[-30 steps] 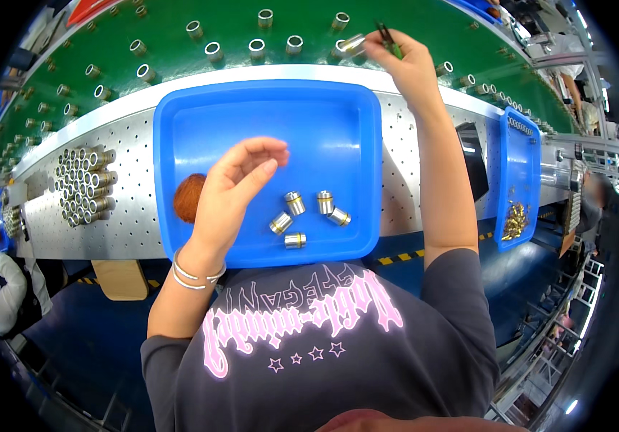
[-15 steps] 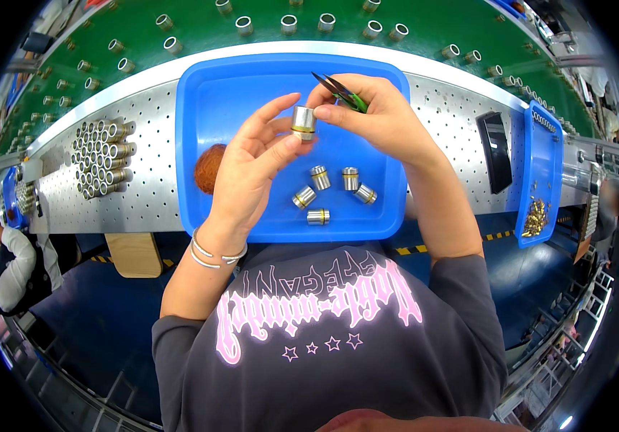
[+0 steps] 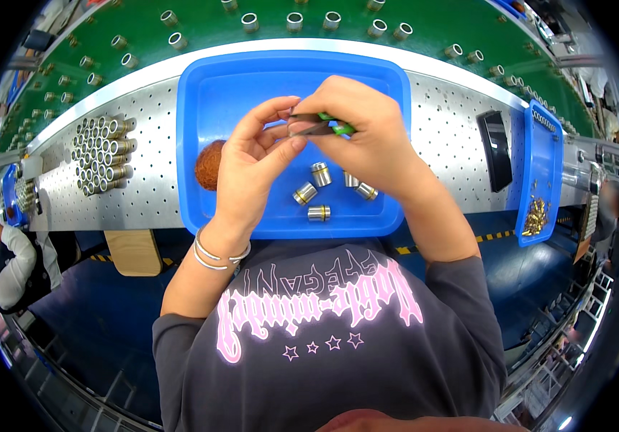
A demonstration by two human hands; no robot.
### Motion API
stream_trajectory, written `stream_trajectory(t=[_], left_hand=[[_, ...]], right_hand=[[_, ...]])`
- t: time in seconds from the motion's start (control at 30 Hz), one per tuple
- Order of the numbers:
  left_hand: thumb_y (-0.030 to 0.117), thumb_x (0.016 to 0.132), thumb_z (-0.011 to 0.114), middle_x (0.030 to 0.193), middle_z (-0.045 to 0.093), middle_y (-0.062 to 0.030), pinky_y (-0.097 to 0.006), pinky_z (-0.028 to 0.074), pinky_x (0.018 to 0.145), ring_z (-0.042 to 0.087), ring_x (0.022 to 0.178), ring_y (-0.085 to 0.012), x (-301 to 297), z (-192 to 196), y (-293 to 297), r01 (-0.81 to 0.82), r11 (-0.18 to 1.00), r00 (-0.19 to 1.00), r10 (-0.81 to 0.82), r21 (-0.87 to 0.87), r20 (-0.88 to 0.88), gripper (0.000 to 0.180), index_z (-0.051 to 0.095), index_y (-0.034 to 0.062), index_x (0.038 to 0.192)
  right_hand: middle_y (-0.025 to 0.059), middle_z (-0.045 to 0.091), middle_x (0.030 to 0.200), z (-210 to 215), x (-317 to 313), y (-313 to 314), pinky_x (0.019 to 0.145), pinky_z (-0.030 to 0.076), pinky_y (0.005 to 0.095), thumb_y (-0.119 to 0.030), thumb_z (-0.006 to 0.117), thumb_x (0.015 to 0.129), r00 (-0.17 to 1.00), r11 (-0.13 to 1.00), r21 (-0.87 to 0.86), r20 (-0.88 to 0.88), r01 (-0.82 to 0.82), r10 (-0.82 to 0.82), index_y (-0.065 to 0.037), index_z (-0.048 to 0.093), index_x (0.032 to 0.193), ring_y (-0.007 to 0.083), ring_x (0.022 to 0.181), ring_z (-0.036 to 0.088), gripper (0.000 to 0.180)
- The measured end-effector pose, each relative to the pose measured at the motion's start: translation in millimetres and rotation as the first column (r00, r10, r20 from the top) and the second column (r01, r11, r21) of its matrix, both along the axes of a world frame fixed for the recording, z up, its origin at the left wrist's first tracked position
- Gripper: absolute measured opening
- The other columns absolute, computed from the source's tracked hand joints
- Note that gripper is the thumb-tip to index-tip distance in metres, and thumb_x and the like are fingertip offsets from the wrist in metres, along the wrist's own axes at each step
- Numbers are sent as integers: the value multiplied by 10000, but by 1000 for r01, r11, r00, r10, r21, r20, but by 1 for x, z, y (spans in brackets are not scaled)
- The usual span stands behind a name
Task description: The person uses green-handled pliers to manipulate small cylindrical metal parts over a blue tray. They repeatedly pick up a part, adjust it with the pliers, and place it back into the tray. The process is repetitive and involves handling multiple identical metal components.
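Note:
Over the big blue tray (image 3: 209,219), my left hand (image 3: 252,162) is closed on a silver metal sleeve, now mostly hidden by my fingers. My right hand (image 3: 367,133) grips small green-handled snips (image 3: 340,127), their dark pointed blades turned left toward the left hand's fingertips. Whether the blades touch the sleeve I cannot tell. Below the hands, several short metal sleeves with a yellowish ring lie in the tray, one of these sleeves (image 3: 319,213) on its side nearest me. A brown fibrous ball (image 3: 209,165) rests at the tray's left side.
A cluster of metal sleeves (image 3: 99,157) stands on the perforated metal table (image 3: 155,155) at left. Beyond it, the green conveyor (image 3: 209,29) carries spaced sleeves. To the right are a black flat object (image 3: 495,151) and a smaller blue tray (image 3: 529,234) holding brass-coloured pieces (image 3: 535,217). Another person (image 3: 21,259) sits far left.
My right hand has turned over and moved slightly left, bringing the snips' blades from pointing up and away to pointing at the left hand. Sleeves on the conveyor have shifted slightly right.

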State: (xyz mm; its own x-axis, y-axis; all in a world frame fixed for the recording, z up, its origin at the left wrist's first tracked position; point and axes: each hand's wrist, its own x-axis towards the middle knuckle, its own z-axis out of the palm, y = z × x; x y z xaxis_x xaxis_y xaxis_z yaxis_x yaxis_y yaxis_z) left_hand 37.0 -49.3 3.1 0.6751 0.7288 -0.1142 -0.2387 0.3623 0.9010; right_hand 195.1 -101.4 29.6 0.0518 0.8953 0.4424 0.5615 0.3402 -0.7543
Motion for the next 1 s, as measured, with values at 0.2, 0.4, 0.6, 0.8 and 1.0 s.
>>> stream_trajectory(t=[0.2,0.4,0.6,0.8,1.0], left_hand=[[65,846,582,1122,539,-119,-301,454,900,569,1001,-195,-2,7,6,53,954,997,-34,-296,68,419,439,15,1237],[82,869,552,1119,557,-138,-309,465,908,572,1020,-216,-3,2,8,127,901,982,-55,-414,183,433,395,25,1269],[81,875,544,1127,554,-139,-306,471,908,575,1022,-218,-3,1,10,141,881,969,-29,-452,245,434,385,31,1276],[100,876,558,1123,556,-136,-290,473,886,582,991,-202,-2,-5,11,97,915,985,-33,-392,167,442,391,40,1281],[112,866,582,1086,568,-114,-286,472,886,582,990,-197,0,-1,15,84,880,982,6,-468,187,463,399,45,1287]], right_hand=[[32,592,754,0,0,-5,607,453,222,-50,630,794,846,972,-230,-527,-47,-84,-7,600,868,91,697,565,90],[27,593,767,-2,-2,-6,653,452,221,-67,615,828,721,972,-213,-688,-95,-80,0,585,840,85,716,558,75],[8,579,749,-6,4,-11,617,405,199,-72,629,818,777,973,-227,-620,-41,-112,-10,588,838,58,690,512,78],[1,573,745,-6,0,-11,593,384,200,-77,635,814,804,971,-233,-587,-57,-94,-9,588,837,46,688,493,86],[-3,574,744,-14,5,-10,583,380,191,-79,629,819,784,986,-165,-612,-1,-102,-11,590,828,36,667,484,80]])
